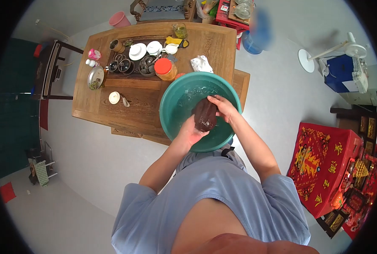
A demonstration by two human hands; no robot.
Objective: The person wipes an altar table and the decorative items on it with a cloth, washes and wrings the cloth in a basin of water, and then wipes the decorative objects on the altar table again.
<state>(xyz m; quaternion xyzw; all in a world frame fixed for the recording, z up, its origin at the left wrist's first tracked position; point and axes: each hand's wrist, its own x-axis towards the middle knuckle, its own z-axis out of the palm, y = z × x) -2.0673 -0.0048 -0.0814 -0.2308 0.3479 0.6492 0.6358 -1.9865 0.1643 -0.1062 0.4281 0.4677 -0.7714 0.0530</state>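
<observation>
A large green basin (175,86) with water in it stands at the right front of the wooden table. Over the basin, a dark brown, wet, rounded object (205,116) is held between both hands. My left hand (191,132) cups its lower left side, palm up. At its upper right, my right hand (223,107) grips it with thumb and fingers. What exactly the brown object is, I cannot make out.
On the wooden table (148,99) are a red-lidded jar (164,69), white dishes (137,51), a crumpled white cloth (201,64), scissors (184,43) and a steel bowl (95,77). A blue water bottle (253,41) stands on the floor beyond.
</observation>
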